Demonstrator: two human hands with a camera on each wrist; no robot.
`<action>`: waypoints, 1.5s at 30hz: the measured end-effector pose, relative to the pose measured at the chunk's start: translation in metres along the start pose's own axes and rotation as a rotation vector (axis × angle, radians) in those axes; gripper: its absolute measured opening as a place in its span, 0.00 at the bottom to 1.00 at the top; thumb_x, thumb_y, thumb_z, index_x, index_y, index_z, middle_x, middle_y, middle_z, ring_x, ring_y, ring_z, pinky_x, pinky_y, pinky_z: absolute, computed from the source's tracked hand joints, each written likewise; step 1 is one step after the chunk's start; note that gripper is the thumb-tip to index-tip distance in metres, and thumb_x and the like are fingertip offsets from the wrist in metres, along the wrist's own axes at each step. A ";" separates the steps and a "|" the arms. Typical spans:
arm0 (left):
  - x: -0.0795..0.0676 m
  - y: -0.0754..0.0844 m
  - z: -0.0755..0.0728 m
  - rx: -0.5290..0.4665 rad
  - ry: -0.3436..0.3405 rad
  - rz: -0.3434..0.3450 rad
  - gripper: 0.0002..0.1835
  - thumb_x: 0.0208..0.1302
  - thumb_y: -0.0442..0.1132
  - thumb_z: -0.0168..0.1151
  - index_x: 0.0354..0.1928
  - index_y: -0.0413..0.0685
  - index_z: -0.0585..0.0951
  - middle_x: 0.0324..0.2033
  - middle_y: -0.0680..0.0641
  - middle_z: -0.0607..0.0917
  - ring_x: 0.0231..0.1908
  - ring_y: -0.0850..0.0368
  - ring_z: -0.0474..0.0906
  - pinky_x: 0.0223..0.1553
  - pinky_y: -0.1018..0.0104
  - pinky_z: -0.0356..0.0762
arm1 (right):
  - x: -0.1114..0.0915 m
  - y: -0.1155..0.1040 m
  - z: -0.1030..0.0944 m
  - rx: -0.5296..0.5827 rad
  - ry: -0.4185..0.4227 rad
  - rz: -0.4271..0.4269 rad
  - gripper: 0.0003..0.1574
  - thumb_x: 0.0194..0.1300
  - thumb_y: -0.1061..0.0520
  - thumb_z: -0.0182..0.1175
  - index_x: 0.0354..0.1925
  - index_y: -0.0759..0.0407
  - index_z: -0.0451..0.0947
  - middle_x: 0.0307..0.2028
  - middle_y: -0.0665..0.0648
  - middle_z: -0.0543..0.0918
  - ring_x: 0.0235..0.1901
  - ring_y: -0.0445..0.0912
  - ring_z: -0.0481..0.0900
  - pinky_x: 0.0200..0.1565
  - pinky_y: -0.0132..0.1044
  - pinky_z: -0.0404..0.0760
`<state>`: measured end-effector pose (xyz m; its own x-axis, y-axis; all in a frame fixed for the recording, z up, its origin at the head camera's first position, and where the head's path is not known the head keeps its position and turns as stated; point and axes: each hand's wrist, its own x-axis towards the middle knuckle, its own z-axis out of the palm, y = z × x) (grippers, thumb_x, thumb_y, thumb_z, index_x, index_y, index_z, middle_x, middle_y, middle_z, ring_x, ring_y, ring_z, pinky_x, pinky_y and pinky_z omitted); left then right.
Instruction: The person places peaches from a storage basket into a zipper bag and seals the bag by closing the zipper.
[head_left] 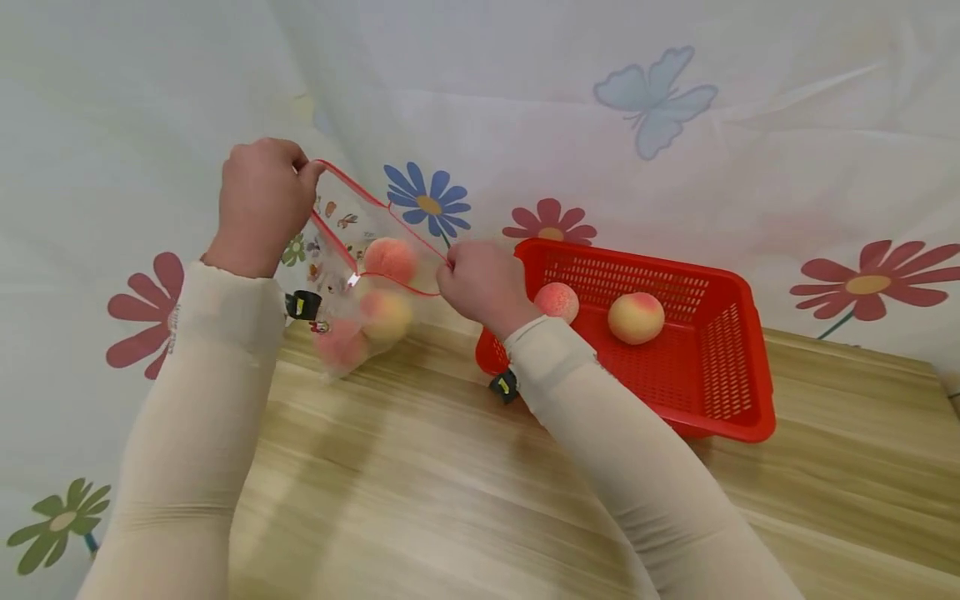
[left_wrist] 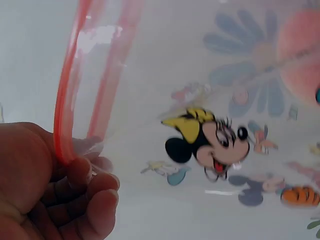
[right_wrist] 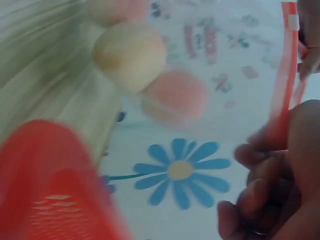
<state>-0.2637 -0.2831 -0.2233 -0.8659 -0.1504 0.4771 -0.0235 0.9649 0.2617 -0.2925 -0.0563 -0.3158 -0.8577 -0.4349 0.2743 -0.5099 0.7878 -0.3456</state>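
Left hand (head_left: 266, 200): thumb and fingers curled, pinching one end of the red-rimmed mouth (head_left: 352, 182) of a clear, cartoon-printed zip bag (left_wrist: 200, 130). Right hand (head_left: 483, 283): fingers curled, gripping the opposite end; mouth spread between them. Three peaches (head_left: 386, 315) low in the bag, left of a red plastic basket (head_left: 738, 358) holding two more. Bag's contact with wooden table (head_left: 360, 492): cannot tell.

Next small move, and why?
I'd probably let the right hand release the bag and reach for a peach: the bag's mouth gapes, the left hand also grips its rim, and two peaches show in the basket.
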 end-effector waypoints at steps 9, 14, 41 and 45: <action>-0.034 0.038 0.035 0.020 -0.155 0.167 0.14 0.70 0.42 0.55 0.40 0.37 0.83 0.26 0.39 0.84 0.24 0.46 0.78 0.32 0.54 0.77 | -0.016 0.042 0.016 0.076 -0.335 0.141 0.18 0.66 0.44 0.57 0.26 0.54 0.75 0.18 0.52 0.79 0.19 0.45 0.74 0.25 0.33 0.78; -0.035 0.049 0.038 -0.010 -0.221 0.229 0.12 0.68 0.42 0.58 0.39 0.40 0.85 0.24 0.42 0.85 0.22 0.50 0.79 0.30 0.57 0.76 | -0.022 0.053 0.013 0.161 -0.415 0.144 0.16 0.65 0.44 0.60 0.30 0.53 0.79 0.23 0.53 0.85 0.24 0.45 0.79 0.32 0.32 0.81; -0.046 0.063 0.057 -0.123 -0.388 0.216 0.13 0.68 0.45 0.58 0.37 0.45 0.86 0.24 0.46 0.83 0.21 0.54 0.76 0.26 0.63 0.77 | -0.037 0.088 0.005 0.280 -0.475 0.032 0.21 0.65 0.40 0.59 0.22 0.50 0.78 0.17 0.52 0.75 0.22 0.44 0.71 0.28 0.33 0.74; -0.046 0.063 0.057 -0.118 -0.373 0.232 0.12 0.68 0.45 0.59 0.36 0.45 0.86 0.24 0.46 0.84 0.21 0.54 0.76 0.27 0.62 0.77 | -0.037 0.093 -0.001 0.289 -0.421 0.062 0.18 0.64 0.40 0.60 0.25 0.48 0.80 0.21 0.54 0.79 0.26 0.46 0.74 0.30 0.34 0.76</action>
<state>-0.2540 -0.2034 -0.2771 -0.9628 0.1759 0.2053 0.2312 0.9294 0.2879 -0.3083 0.0334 -0.3570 -0.8087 -0.5760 -0.1197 -0.4034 0.6909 -0.5999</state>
